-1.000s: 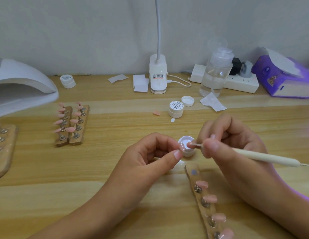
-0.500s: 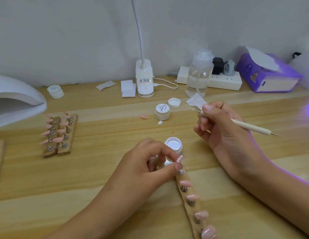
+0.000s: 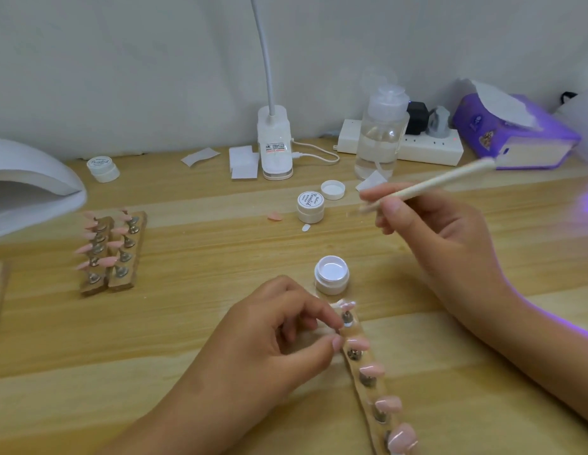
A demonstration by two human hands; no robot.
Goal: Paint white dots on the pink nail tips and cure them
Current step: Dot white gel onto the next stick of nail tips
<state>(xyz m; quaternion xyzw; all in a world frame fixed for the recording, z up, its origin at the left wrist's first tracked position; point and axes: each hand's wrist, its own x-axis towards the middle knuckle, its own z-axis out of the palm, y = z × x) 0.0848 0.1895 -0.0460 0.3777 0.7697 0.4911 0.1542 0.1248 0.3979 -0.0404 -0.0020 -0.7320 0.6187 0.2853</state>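
1. Tips (image 3: 371, 369): small, glossy pink, on studs along a wooden strip (image 3: 365, 394), front centre. Judged light, thin and easily dislodged, so steady the strip, not the tips.
2. Left hand (image 3: 269, 339): fingertips pinch the strip's far end.
3. Jar (image 3: 332, 274): open, white gel.
4. Right hand (image 3: 434, 231): pinches the raised, blurred tool (image 3: 427, 185).
5. Lamp (image 3: 30, 178): far left.
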